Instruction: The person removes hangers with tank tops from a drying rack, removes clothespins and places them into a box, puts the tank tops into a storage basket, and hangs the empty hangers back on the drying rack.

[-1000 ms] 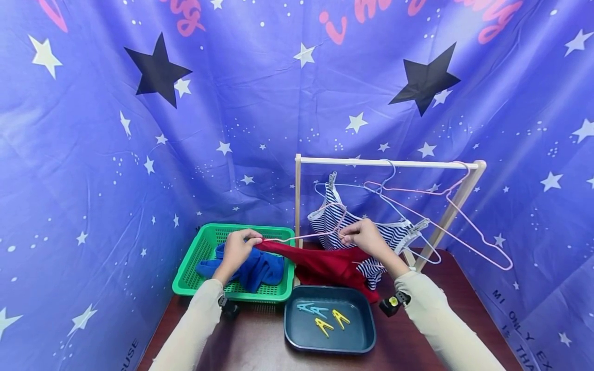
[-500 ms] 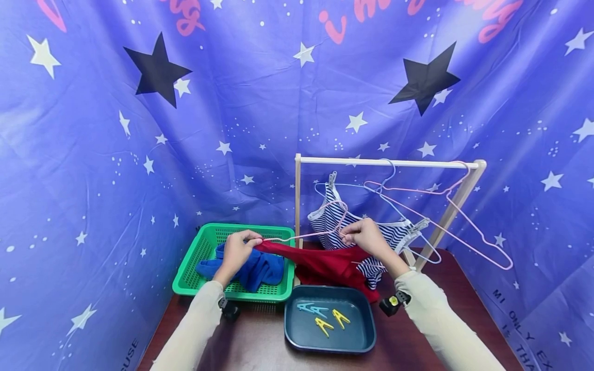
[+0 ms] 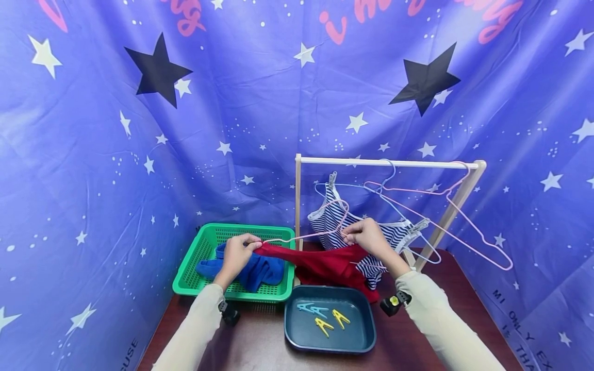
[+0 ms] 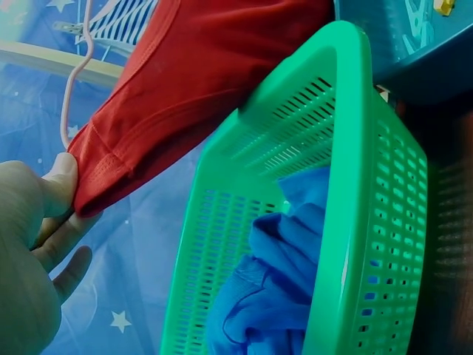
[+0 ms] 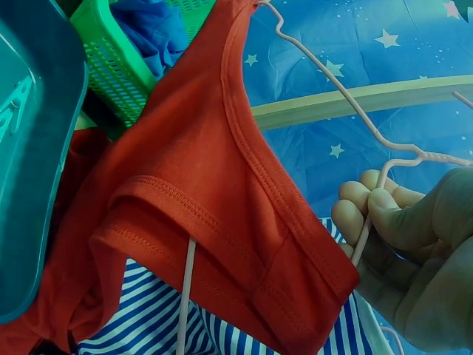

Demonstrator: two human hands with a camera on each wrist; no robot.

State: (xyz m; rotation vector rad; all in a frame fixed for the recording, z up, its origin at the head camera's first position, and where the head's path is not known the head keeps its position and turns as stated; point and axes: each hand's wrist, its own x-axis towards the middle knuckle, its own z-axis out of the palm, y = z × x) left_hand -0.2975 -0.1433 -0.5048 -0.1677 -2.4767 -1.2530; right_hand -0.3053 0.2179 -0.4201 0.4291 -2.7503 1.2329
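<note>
A red tank top hangs stretched between the two hands, partly over a pink wire hanger. My left hand pinches the top's strap at the hanger's left end, thumb against fingers. My right hand grips the hanger's wire just below its hook, as the right wrist view shows. The other strap droops beside the right fingers, and the hanger's lower bar comes out from under the red cloth. Behind them a striped top hangs clipped on a blue hanger.
A wooden rack stands at the back, bearing another pink hanger. On the left, a green basket holds a blue garment. In front lies a dark tray with yellow clothespins and blue clothespins.
The left hand has shifted slightly down along with the pinched strap. The hanger and right hand have moved slightly to the right. The rest stays put.
</note>
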